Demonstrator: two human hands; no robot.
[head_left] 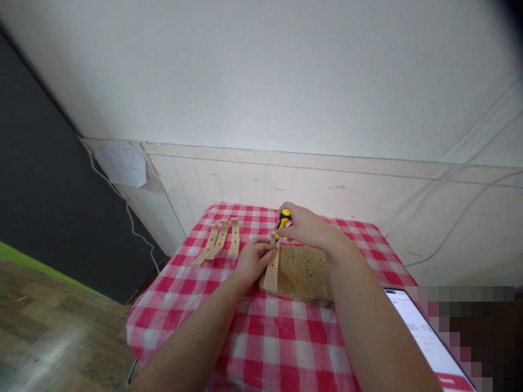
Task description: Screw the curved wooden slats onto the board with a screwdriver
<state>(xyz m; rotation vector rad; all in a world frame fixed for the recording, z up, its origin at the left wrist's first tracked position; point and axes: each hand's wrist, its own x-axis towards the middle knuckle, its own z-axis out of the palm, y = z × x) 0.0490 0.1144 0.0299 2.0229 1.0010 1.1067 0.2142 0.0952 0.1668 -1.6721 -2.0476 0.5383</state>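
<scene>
My right hand (300,223) is wrapped round a yellow-and-black screwdriver (284,219), which slants down toward a pale wooden strip (271,276). The strip lies along the left side of a brown wooden board (304,272) dotted with many small holes. At the screwdriver's tip, the closed fingertips of my left hand (254,260) meet over the strip; whatever they pinch is too small to make out. A dark hole shows in the strip just below the fingers.
Left of the board lie three pale wooden pieces (235,238) with holes and hooked ends. A red-and-white checked cloth (281,343) covers the table. A phone (423,332) showing a timer sits at the right edge. The white wall (261,182) stands behind the table.
</scene>
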